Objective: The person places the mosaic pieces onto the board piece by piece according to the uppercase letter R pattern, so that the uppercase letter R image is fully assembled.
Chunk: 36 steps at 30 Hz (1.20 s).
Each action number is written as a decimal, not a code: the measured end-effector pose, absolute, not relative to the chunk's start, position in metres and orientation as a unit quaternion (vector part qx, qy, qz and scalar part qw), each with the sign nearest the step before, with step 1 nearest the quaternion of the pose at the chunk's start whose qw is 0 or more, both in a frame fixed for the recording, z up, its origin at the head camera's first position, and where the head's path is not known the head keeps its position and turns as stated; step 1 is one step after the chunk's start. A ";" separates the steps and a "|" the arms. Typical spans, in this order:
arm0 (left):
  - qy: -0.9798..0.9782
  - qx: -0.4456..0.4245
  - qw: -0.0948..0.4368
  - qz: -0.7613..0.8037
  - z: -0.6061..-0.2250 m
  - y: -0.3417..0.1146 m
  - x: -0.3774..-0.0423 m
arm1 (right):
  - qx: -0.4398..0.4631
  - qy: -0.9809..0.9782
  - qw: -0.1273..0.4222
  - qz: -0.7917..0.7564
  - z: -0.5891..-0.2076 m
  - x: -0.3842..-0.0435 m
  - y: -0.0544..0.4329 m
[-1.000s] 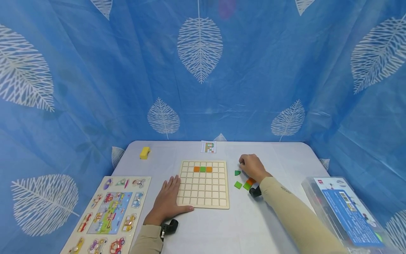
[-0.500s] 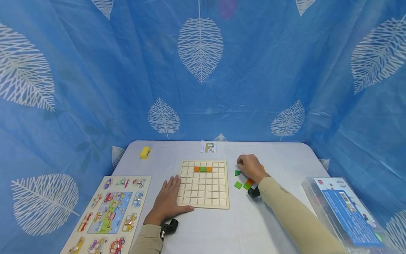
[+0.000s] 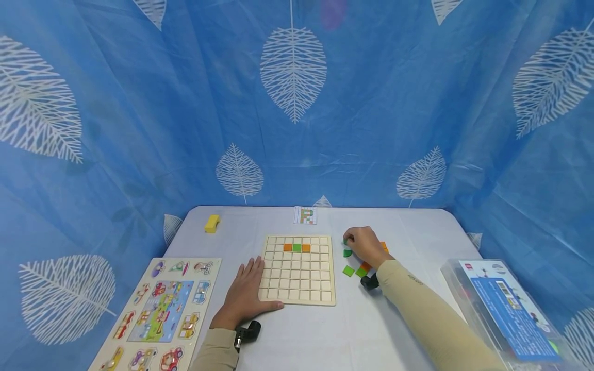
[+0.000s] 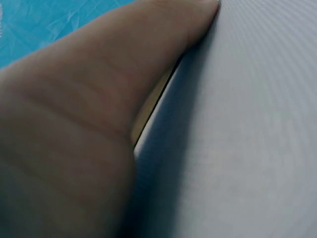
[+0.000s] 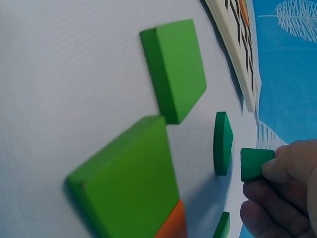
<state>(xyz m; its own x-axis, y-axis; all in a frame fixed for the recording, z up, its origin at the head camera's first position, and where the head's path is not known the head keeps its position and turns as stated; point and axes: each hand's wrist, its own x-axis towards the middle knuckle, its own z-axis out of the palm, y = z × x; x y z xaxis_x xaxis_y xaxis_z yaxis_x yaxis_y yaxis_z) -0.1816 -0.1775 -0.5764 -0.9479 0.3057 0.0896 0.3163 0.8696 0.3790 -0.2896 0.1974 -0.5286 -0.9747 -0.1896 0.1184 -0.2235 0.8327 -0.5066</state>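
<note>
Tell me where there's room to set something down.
The table is bare between the sleeves, nearside of the gridded board; between board and yellow block; and between right sleeve and clear case. Right of the board is crowded: loose tiles, and the right hand holding a green piece.

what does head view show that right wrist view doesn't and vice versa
Head view only: left hand, vehicle knob puzzle, yellow arch block, pattern card, plastic box.
Right wrist view only: a third dark green piece, cropped at the bottom.
Both: right hand pinching a green piece, dark green quarter-circle, light green square tile, grid board, leaf-print curtain.
</note>
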 end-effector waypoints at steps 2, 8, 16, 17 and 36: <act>-0.966 -0.161 0.013 -0.201 -0.576 -0.177 -0.181 | 0.111 -0.956 0.033 0.268 -0.528 -0.289 0.196; -0.966 -0.163 0.012 -0.198 -0.577 -0.178 -0.182 | 0.125 -0.951 0.032 0.281 -0.526 -0.287 0.192; -0.967 -0.163 0.014 -0.194 -0.578 -0.178 -0.182 | 0.138 -0.950 0.038 0.277 -0.527 -0.288 0.188; -0.967 -0.163 0.014 -0.195 -0.578 -0.178 -0.182 | 0.139 -0.950 0.039 0.275 -0.528 -0.288 0.188; -0.969 -0.165 0.016 -0.184 -0.581 -0.179 -0.183 | 0.144 -0.944 0.037 0.295 -0.526 -0.286 0.170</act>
<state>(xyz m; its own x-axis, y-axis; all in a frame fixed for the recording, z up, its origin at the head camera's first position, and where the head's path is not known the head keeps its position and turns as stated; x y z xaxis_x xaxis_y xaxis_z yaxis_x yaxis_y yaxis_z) -0.1831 -0.1791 -0.5806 -0.9449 0.3139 0.0926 0.3259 0.8774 0.3520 -0.2858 0.1699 -0.5264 -0.9559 -0.2500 0.1544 -0.2934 0.7850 -0.5456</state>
